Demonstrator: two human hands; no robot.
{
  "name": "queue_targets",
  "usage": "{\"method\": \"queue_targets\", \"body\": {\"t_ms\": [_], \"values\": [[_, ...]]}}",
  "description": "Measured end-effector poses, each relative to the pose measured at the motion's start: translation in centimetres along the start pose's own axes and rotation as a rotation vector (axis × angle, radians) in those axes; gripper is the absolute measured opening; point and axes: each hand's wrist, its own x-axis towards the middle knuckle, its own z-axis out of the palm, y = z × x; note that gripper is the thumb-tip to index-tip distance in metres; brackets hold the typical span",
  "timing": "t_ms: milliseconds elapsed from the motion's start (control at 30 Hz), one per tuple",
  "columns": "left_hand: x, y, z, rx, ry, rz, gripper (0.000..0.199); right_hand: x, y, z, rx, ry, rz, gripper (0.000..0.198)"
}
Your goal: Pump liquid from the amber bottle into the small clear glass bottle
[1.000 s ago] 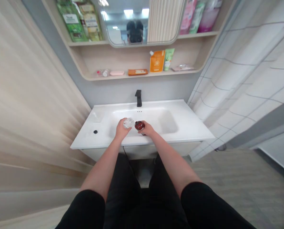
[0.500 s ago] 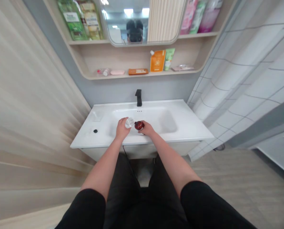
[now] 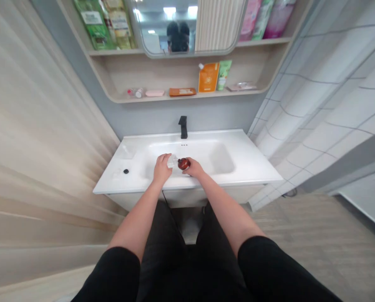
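Observation:
Over the white sink basin (image 3: pixel 203 157), my left hand (image 3: pixel 161 169) is closed around a small clear cup (image 3: pixel 172 161), its rim leaning to the right. My right hand (image 3: pixel 194 167) grips a reddish-brown bottle (image 3: pixel 183 164), tipped so that its dark neck points left at the cup's mouth. Neck and cup are very close; whether they touch I cannot tell. A small black cap (image 3: pixel 126 171) lies on the counter to the left. Near it stands a clear container (image 3: pixel 126 152), hard to make out against the white.
A black faucet (image 3: pixel 183 127) rises behind the basin. Above it, a shelf (image 3: pixel 137 100) holds an orange pouch (image 3: pixel 208 77), a green tube (image 3: pixel 224 74), and a pink soap-like bar (image 3: pixel 155 93). A mirror (image 3: pixel 165 37) hangs higher up, and a curtain (image 3: pixel 33 126) is at left.
The cup has tilted further toward the bottle, its mouth now turned more to the right. The bottle is held in nearly the same place. The view has shifted slightly.

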Motion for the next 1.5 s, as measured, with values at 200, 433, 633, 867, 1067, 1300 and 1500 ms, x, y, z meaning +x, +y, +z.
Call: {"method": "queue_targets", "body": {"t_ms": [200,433,633,867,1067,1300,1500], "values": [[0.0,0.1,0.0,0.018,0.004,0.019,0.080,0.1,-0.1,0.0,-0.010,-0.006,-0.003,0.072],[-0.2,0.8,-0.4,0.016,-0.009,0.029,0.085,0.1,0.0,0.0,-0.019,-0.006,-0.013,0.074],[-0.3,1.1,-0.6,0.039,-0.013,0.040,0.086,0.1,0.1,0.2,-0.017,-0.007,-0.023,0.073],[-0.2,1.2,-0.6,0.020,-0.019,0.038,0.090,0.2,0.1,0.1,-0.010,-0.013,-0.011,0.074],[-0.4,1.4,-0.7,0.021,-0.011,0.037,0.089,0.0,-0.4,-0.1,-0.014,-0.017,-0.002,0.075],[-0.4,1.5,-0.8,0.037,-0.007,0.047,0.091,-0.1,-0.2,-0.1,-0.013,-0.006,-0.002,0.073],[-0.4,1.2,-0.6,0.060,-0.012,0.055,0.093,0.1,0.0,0.1,-0.020,-0.014,-0.013,0.074]]}}
